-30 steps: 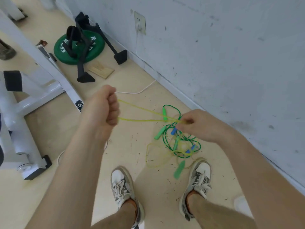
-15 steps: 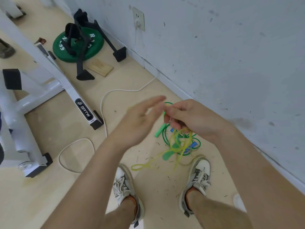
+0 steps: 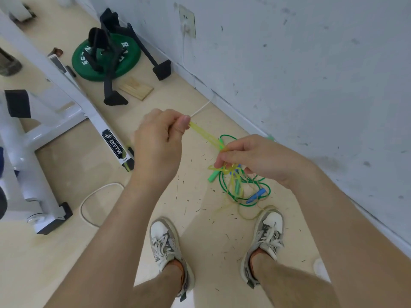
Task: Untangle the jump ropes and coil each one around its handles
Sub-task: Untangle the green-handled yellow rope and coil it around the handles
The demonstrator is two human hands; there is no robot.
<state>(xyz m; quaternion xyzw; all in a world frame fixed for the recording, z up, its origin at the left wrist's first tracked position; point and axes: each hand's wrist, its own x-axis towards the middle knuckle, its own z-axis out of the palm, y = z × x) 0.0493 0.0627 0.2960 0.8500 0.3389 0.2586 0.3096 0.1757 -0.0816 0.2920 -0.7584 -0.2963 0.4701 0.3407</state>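
scuffed pale wall with outlet, beige floor, white bench frame.

Colours: yellow jump rope is translucent pale yellow; green jump rope is solid dark green. In the tangle, one light green handle and one blue handle. The floor is pale beige, flecked with short dark specks. The wall is pale blue-grey with dark scuffs. The weight plate is green with white lettering; the stand on it is black. The frame is white with a black label. The shoes are white and grey. The cable is white.
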